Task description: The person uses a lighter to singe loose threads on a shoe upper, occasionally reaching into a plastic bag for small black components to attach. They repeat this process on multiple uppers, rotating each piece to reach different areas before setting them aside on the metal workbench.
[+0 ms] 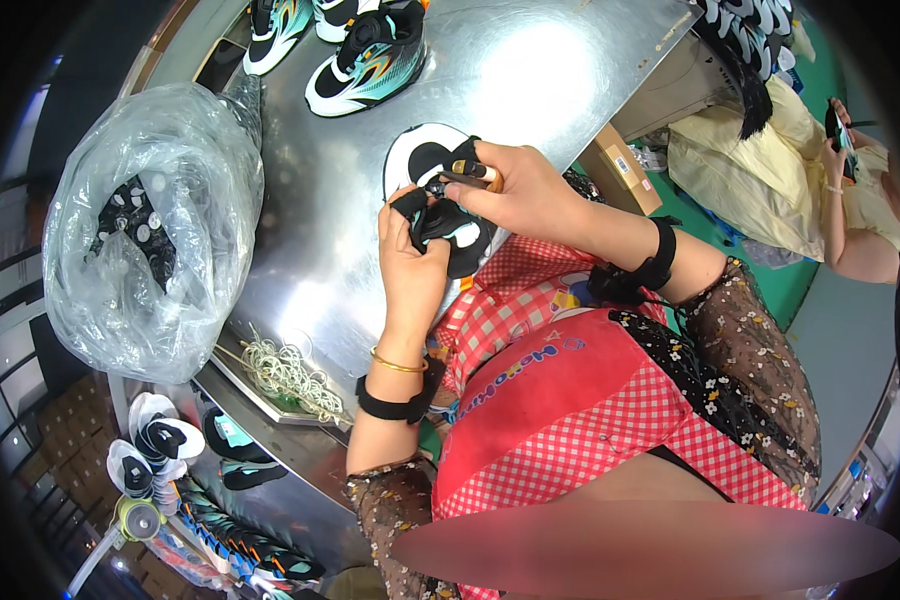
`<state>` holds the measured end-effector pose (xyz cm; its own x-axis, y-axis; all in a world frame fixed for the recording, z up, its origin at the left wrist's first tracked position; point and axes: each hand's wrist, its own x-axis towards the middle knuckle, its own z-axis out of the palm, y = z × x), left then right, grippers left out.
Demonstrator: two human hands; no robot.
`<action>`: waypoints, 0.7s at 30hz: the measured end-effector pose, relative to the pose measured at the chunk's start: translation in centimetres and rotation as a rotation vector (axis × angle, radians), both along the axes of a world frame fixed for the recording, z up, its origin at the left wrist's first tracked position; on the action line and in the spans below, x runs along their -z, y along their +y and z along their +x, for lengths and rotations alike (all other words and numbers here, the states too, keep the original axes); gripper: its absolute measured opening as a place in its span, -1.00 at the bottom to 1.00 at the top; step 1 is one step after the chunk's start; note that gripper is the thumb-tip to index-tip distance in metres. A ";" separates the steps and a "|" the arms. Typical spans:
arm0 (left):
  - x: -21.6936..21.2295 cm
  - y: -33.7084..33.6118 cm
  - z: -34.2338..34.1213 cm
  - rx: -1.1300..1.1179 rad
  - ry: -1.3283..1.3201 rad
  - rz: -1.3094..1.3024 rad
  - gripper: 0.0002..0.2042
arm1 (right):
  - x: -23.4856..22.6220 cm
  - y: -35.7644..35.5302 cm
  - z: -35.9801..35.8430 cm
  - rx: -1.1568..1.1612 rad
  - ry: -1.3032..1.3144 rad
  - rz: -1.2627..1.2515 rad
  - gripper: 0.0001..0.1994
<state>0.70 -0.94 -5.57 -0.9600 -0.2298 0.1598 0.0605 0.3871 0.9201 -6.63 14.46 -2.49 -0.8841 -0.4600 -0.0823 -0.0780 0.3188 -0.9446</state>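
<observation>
A black and white sneaker lies on the metal table in front of me. My left hand is closed on the sneaker's black upper near its opening, fingers bent over the edge. Close beside it, my right hand is closed around a small hand tool with a dark and tan handle. The tool's dark end is at the shoe opening, next to my left fingertips. Its tip is too small and hidden to name. My fingers cover part of the upper.
Finished-looking teal and white sneakers stand at the table's far side by a phone. A clear plastic bag of black pieces sits left, above a tray of pale cords. More shoes are lower left. Another person works right.
</observation>
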 end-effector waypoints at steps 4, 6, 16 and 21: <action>-0.8 -0.5 1.1 -0.079 -0.127 -0.398 -0.62 | -0.9 0.1 -1.0 -0.209 0.089 0.116 -0.76; -1.4 -1.1 1.7 -0.046 -0.082 -0.541 -0.63 | -0.9 0.0 -1.7 -0.331 0.228 0.184 -0.73; -6.1 -1.7 2.9 -0.025 0.085 -0.608 -0.70 | -3.3 0.0 0.5 -0.425 0.529 0.088 -0.67; -8.0 -2.3 5.9 -0.121 0.035 -0.595 -0.70 | -2.6 -2.5 1.6 -0.445 0.775 -0.115 -0.74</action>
